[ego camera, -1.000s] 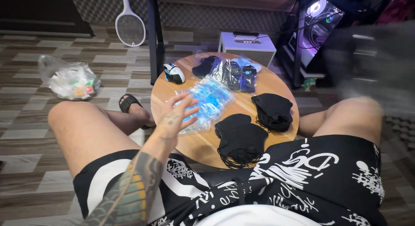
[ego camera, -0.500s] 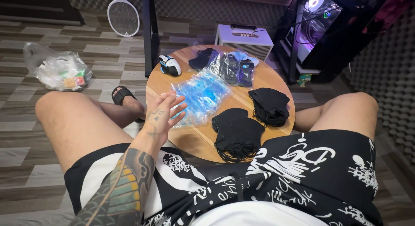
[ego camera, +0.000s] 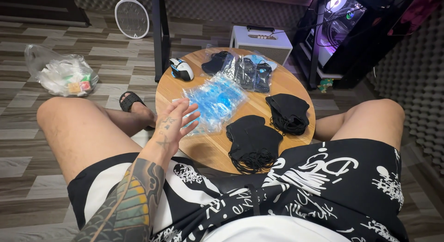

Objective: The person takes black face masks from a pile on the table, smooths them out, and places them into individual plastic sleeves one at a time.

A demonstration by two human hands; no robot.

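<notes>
Head view: your left hand (ego camera: 173, 124) hovers open, fingers spread, over the near-left edge of the round worktop (ego camera: 296, 87), holding nothing. A second ago it lay over the stack of clear blue-tinted bags (ego camera: 213, 101); it has since pulled back towards you, fingertips now just at the stack's near edge. The stack stays mid-worktop, unlifted. Two piles of black masks (ego camera: 253, 142) sit to its right, packed ones (ego camera: 245, 68) and a mouse (ego camera: 181, 69) behind. Right hand is out of frame.
</notes>
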